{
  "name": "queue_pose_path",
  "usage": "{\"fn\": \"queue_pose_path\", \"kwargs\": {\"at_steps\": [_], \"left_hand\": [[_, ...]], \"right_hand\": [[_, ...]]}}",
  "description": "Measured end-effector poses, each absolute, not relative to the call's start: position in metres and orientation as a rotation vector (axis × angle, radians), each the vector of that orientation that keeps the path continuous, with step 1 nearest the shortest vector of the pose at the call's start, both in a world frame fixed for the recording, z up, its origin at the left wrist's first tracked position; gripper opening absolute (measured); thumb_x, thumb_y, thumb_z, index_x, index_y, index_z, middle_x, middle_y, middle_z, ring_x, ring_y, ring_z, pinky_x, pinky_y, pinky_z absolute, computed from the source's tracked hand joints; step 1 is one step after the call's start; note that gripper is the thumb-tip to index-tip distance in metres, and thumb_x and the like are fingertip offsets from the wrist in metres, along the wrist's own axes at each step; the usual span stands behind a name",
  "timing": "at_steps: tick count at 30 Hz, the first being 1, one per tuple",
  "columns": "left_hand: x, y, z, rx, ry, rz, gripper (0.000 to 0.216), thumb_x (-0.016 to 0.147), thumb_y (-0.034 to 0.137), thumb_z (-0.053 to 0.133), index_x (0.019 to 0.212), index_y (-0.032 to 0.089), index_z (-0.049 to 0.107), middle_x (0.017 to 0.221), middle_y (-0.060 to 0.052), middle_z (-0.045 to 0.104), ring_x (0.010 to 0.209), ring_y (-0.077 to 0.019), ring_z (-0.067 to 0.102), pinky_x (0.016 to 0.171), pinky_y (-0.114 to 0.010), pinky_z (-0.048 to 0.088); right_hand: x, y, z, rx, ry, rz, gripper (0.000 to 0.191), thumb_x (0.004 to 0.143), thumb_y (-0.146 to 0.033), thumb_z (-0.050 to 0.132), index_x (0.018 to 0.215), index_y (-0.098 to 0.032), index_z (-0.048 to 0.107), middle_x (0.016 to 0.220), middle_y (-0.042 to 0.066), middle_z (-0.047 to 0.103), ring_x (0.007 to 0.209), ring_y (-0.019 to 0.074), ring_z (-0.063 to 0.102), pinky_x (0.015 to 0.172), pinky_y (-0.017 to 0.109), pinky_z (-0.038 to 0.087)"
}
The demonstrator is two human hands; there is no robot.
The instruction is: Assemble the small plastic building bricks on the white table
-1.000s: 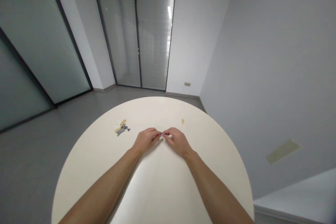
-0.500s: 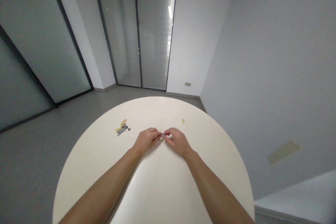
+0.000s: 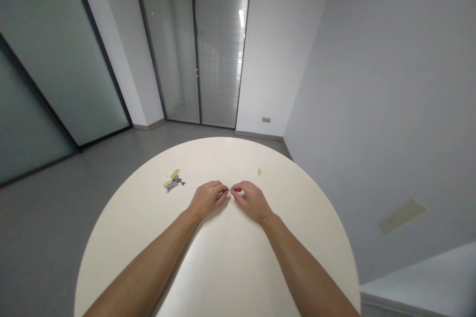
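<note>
My left hand (image 3: 210,198) and my right hand (image 3: 251,198) meet fingertip to fingertip over the middle of the white round table (image 3: 230,267). Both are closed in a pinch on a tiny greyish piece (image 3: 229,190) between them. Fingers cover most of that piece, so its kind cannot be made out. Left of my left hand lies a small pile of grey pieces (image 3: 172,185) and yellow pieces (image 3: 175,174). A small yellow piece (image 3: 259,172) lies beyond my right hand.
One small dark bit (image 3: 183,183) sits at the pile's right side. A faint whitish bit (image 3: 243,169) lies beyond my hands. Past the table's far edge are a glass door (image 3: 219,59) with blinds and white walls (image 3: 372,84).
My fingertips have shifted slightly about the tiny piece, and less of it shows now. The pile and the yellow piece have stayed in place.
</note>
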State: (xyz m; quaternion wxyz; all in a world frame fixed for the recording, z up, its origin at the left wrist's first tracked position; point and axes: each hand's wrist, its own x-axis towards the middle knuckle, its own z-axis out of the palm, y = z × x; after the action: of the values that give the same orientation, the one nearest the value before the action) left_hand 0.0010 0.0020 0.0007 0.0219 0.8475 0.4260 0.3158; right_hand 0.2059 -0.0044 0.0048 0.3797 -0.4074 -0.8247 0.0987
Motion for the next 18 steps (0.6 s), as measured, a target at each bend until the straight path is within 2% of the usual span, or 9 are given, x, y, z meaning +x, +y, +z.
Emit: {"fn": "queue_pose_path", "kwargs": {"at_steps": [13, 18], "left_hand": [[-0.0002, 0.0014, 0.0005, 2.599, 1.333, 1.024, 0.013, 0.091, 0.025, 0.056, 0.091, 0.023, 0.069, 0.09, -0.003, 0.071, 0.083, -0.0169, 0.065, 0.074, -0.027, 0.048], [-0.0013, 0.0041, -0.0027, 2.616, 1.27, 1.049, 0.018, 0.094, 0.025, 0.052, 0.102, 0.024, 0.069, 0.091, -0.003, 0.071, 0.084, -0.0157, 0.065, 0.076, -0.026, 0.05]], "right_hand": [[0.2068, -0.0034, 0.0033, -1.128, -2.087, 0.236, 0.013, 0.094, -0.025, 0.058, 0.099, -0.023, 0.07, 0.092, 0.004, 0.072, 0.088, 0.0182, 0.063, 0.084, 0.033, 0.047], [0.208, -0.0017, 0.0023, -1.143, -2.07, 0.243, 0.018, 0.096, -0.028, 0.054, 0.101, -0.024, 0.071, 0.093, 0.004, 0.072, 0.089, 0.0185, 0.063, 0.085, 0.034, 0.047]]}}
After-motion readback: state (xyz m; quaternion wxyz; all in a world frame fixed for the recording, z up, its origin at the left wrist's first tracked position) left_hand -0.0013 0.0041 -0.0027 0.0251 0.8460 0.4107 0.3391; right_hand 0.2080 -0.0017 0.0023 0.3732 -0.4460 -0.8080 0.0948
